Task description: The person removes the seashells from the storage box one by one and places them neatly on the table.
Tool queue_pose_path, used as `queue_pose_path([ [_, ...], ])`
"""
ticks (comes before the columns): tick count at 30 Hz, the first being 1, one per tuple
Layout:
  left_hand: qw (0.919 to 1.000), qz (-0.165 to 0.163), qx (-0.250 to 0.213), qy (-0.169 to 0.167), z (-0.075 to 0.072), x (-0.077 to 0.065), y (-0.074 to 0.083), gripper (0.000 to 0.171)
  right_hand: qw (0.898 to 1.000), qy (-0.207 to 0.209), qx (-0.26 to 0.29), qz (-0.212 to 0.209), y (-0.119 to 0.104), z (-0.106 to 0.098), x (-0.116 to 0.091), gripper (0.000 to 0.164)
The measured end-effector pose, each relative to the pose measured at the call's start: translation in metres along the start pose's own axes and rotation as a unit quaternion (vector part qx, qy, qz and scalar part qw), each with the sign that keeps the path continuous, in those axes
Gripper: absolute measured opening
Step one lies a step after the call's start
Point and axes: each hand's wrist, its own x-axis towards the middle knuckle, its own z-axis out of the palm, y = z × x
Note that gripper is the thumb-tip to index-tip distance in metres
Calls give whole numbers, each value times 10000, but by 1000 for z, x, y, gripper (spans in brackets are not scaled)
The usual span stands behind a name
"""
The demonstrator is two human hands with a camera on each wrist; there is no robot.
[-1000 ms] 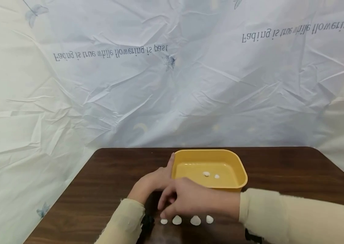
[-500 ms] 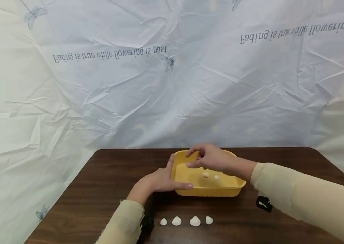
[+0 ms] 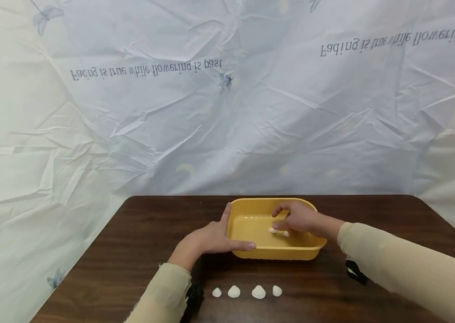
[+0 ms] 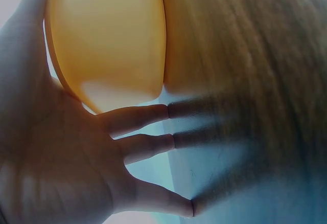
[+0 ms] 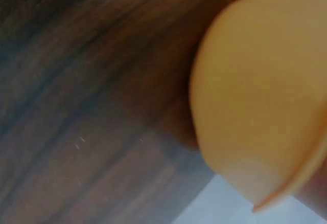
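A yellow plastic basin stands at the back of the table. My left hand lies against its left end, the thumb along the front rim and a finger up the left side. In the left wrist view, the left hand's fingers are straight, tips on the table beside the basin. My right hand reaches down inside the basin, thumb and index finger apart. Beside its thumb, on the basin floor, lies a small white shell; another white shell sits just under the hand. The right wrist view shows only the basin's outside and table.
Several small white shells stand in a row on the dark wooden table in front of the basin, among them a larger shell and the leftmost one. A pale printed sheet hangs behind the table.
My right hand has left the leftmost shell in the front row and moved up and right into the basin, lowering toward the shells there. The left hand has stayed at the basin.
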Motion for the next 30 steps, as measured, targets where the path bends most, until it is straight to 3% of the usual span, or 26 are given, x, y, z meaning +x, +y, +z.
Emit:
queue_pose_path([
  [14,9998,-133,150,81,-1,1,1,145,9989,-228,-399,-39,1,7,3,24],
  [21,9998,-98,135,85,-1,1,0,145,9982,-130,-573,-105,2,13,7,15],
  [27,9999,-86,87,26,0,1,0,145,9974,5,-687,206,2,17,11,29],
  [30,9999,-100,100,10,-1,1,1,144,9981,-59,-550,267,2,16,12,24],
])
